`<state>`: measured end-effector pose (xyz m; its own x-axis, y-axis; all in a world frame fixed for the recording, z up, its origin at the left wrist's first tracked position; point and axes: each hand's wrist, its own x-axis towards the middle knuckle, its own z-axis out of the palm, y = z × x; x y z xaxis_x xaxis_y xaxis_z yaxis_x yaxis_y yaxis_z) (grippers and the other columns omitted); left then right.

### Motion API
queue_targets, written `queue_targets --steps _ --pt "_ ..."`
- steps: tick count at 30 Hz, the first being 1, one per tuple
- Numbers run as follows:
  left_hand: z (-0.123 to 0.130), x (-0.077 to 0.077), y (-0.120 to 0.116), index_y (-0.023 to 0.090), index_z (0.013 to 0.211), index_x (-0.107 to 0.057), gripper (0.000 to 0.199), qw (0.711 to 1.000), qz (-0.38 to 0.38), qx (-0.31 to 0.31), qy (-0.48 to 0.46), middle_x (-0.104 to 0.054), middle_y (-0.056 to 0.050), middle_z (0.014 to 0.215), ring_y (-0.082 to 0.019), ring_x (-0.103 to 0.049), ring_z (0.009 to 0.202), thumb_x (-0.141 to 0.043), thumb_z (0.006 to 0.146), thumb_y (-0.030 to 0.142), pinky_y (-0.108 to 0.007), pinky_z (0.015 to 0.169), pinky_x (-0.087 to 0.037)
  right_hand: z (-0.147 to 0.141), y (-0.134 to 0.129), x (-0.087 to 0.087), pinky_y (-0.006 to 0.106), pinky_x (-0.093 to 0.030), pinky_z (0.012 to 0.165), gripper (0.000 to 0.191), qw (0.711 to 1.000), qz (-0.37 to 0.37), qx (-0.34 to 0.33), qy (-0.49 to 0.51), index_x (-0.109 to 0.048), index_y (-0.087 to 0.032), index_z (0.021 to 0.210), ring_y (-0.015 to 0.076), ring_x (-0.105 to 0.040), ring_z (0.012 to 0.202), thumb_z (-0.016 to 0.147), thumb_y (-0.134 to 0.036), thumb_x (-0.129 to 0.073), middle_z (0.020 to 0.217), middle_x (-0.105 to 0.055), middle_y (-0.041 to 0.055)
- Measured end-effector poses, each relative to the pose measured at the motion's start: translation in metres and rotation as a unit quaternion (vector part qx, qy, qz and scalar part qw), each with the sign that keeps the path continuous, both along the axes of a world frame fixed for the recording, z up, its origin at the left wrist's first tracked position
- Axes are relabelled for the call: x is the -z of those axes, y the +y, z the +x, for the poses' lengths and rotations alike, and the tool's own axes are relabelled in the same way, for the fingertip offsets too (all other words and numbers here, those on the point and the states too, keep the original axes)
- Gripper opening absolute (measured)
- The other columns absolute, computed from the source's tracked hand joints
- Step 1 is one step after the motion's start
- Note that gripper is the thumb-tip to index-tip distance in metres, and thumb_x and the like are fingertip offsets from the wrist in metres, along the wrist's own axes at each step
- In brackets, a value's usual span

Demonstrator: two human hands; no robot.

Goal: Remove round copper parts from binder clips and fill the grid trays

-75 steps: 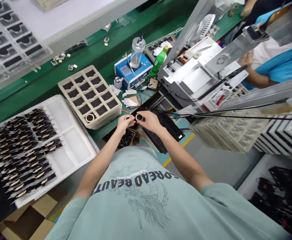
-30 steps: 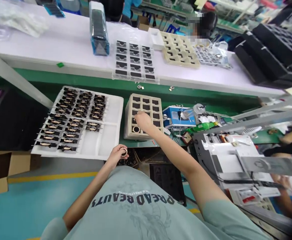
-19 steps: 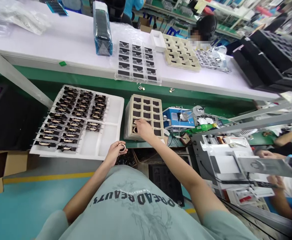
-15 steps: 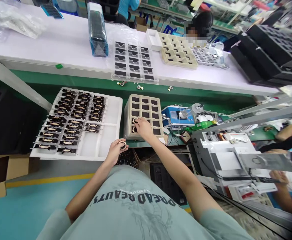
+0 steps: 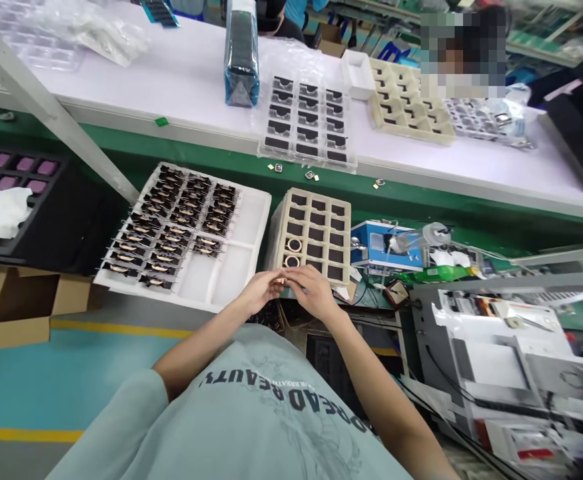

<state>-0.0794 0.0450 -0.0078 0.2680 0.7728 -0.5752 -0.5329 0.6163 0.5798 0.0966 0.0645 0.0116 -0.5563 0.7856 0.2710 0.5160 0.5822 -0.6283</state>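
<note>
Just off the front edge of a beige compartment tray, my left hand is closed on a small round ring part. My right hand meets it from the right, its fingers pinched on the same part, which the fingers mostly cover. Two round ring parts sit in the left column of the beige tray; dark pads line its other compartments. Left of my hands lies a white tray with rows of black parts with thin wires.
A blue device and a green bottle stand right of the beige tray. Behind is a raised white shelf bearing clear trays. A slanted metal post rises at left, near a black foam tray.
My right hand has come back from the beige tray to my left hand, and both now touch the ring part. The view has shifted, so the scene sits further right.
</note>
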Motion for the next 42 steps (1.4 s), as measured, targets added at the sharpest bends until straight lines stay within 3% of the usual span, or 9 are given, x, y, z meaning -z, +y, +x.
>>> queue_targets --steps 4,7,10,15,24,29,34,38,42 --pt "-0.064 -0.003 0.015 0.018 0.094 -0.072 0.028 0.937 0.163 0.075 0.300 -0.073 -0.013 0.102 -0.025 -0.068 0.090 -0.065 0.085 0.043 -0.033 0.077 -0.051 0.000 0.045 -0.002 0.046 -0.054 0.088 0.029 0.993 0.014 0.110 -0.032 -0.074 -0.024 0.107 0.0279 -0.067 0.094 0.098 -0.037 -0.048 0.100 -0.074 0.0118" --pt "-0.140 0.004 0.029 0.019 0.103 -0.070 0.029 0.728 0.280 0.073 0.621 -0.067 -0.016 0.122 -0.037 -0.054 0.122 -0.069 0.078 0.034 -0.048 0.102 -0.042 0.001 0.098 0.000 0.045 -0.051 0.090 0.034 0.980 0.041 0.174 -0.083 -0.072 -0.018 0.109 0.0289 -0.067 0.096 0.098 -0.035 -0.045 0.104 -0.074 0.0144" --pt "-0.197 0.018 0.040 0.019 0.103 -0.070 0.027 0.569 0.323 0.197 0.730 -0.063 -0.018 0.130 -0.040 -0.045 0.131 -0.063 0.078 0.026 -0.055 0.107 -0.035 -0.002 0.145 0.006 0.041 -0.050 0.089 0.032 0.967 0.066 0.170 -0.179 -0.072 -0.015 0.109 0.0288 -0.065 0.101 0.097 -0.027 -0.044 0.107 -0.073 0.0148" --pt "-0.218 0.040 0.048 0.019 0.095 -0.074 0.026 0.495 0.382 0.288 0.725 -0.059 -0.018 0.138 -0.037 -0.048 0.132 -0.056 0.077 0.018 -0.052 0.107 -0.035 -0.010 0.164 0.019 0.038 -0.048 0.087 0.033 0.947 0.105 0.126 -0.277 -0.074 -0.013 0.105 0.0286 -0.062 0.102 0.100 -0.024 -0.043 0.106 -0.073 0.0162" --pt "-0.227 0.046 0.060 0.017 0.085 -0.075 0.024 0.538 0.416 0.279 0.678 -0.067 -0.018 0.119 -0.035 -0.056 0.121 -0.052 0.079 0.016 -0.049 0.108 -0.037 -0.001 0.132 0.039 0.042 -0.047 0.101 0.036 0.976 0.086 0.078 -0.184 -0.075 -0.017 0.112 0.0261 -0.061 0.111 0.102 -0.029 -0.043 0.121 -0.072 0.0124" --pt "-0.209 0.030 0.049 0.019 0.084 -0.075 0.023 0.713 0.346 0.032 0.609 -0.068 -0.014 0.119 -0.035 -0.057 0.120 -0.071 0.075 0.040 -0.048 0.106 -0.043 -0.012 0.124 0.029 0.046 -0.044 0.106 0.031 0.982 0.055 0.140 -0.115 -0.075 -0.016 0.109 0.0281 -0.059 0.117 0.099 -0.029 -0.049 0.121 -0.071 0.0134" --pt "-0.106 0.005 0.023 0.013 0.093 -0.075 0.047 0.941 0.213 -0.155 0.214 -0.075 -0.011 0.096 -0.026 -0.068 0.096 -0.083 0.067 0.051 -0.040 0.093 -0.051 -0.035 0.058 0.022 0.044 -0.051 0.095 0.044 0.976 -0.096 0.173 0.093 -0.067 -0.018 0.116 0.0269 -0.063 0.110 0.100 -0.053 -0.044 0.118 -0.070 0.0129" --pt "-0.031 -0.012 0.004 0.013 0.081 -0.073 0.039 0.981 0.168 -0.078 0.060 -0.074 -0.008 0.080 -0.020 -0.068 0.077 -0.088 0.065 0.046 -0.034 0.080 -0.053 -0.038 -0.004 0.030 0.031 -0.055 0.064 0.053 0.911 -0.349 0.088 0.203 -0.058 -0.019 0.100 0.0192 -0.067 0.075 0.094 -0.070 -0.043 0.086 -0.070 0.0062" --pt "-0.002 -0.018 -0.003 0.014 0.091 -0.072 0.040 0.985 0.153 -0.036 0.069 -0.075 -0.008 0.088 -0.019 -0.068 0.080 -0.088 0.067 0.043 -0.032 0.078 -0.054 -0.013 -0.033 0.034 0.024 -0.046 0.047 0.054 0.859 -0.422 0.119 0.264 -0.048 -0.021 0.098 0.0135 -0.062 0.054 0.090 -0.074 -0.046 0.070 -0.065 0.0006"
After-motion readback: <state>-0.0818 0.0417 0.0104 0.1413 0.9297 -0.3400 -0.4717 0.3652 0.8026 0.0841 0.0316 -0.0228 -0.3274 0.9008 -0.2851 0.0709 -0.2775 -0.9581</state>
